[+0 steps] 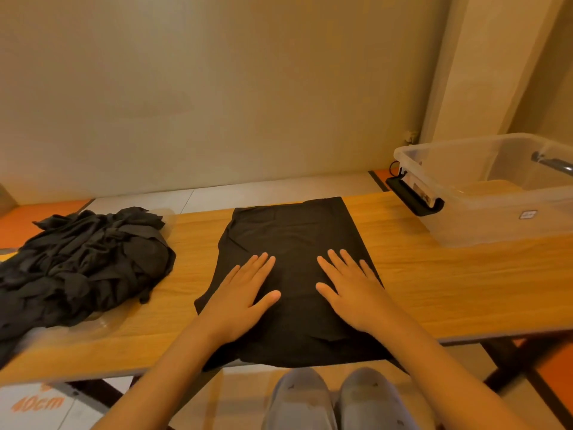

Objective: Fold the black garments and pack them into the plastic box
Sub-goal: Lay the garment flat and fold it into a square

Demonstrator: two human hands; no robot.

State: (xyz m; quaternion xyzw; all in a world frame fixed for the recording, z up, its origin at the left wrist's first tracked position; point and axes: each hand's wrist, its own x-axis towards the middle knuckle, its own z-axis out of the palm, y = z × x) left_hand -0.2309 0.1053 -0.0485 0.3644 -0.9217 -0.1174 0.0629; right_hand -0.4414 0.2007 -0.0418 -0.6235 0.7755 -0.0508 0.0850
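Dim, warm orange light; soft focus throughout, with wide-angle bending at the edges.

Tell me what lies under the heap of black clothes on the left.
A clear plastic piece, perhaps a lid, peeks out from the heap at its near and far right edges, on the wooden table. The heap covers the rest, so its full shape is hidden.
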